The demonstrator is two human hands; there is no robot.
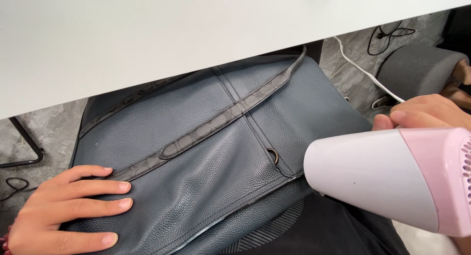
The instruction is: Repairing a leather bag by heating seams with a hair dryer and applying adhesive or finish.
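Below the white table's near edge (147,39), a dark blue pebbled-leather bag (196,157) with a grey patterned strap (216,125) lies across the lap. The left hand (64,211) presses flat, fingers spread, on its lower left corner. The right hand (427,113) is clamped round a pink and white plastic hair dryer (387,174) just off the bag's right edge.

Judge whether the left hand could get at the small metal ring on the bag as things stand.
Probably yes: the left hand lies flat on the blue leather bag, and bare leather runs to the metal ring. The hair dryer sits just right of the ring.

A navy pebbled leather bag (196,152) with grey patterned strap (216,125); a white-and-pink hair dryer (392,179).
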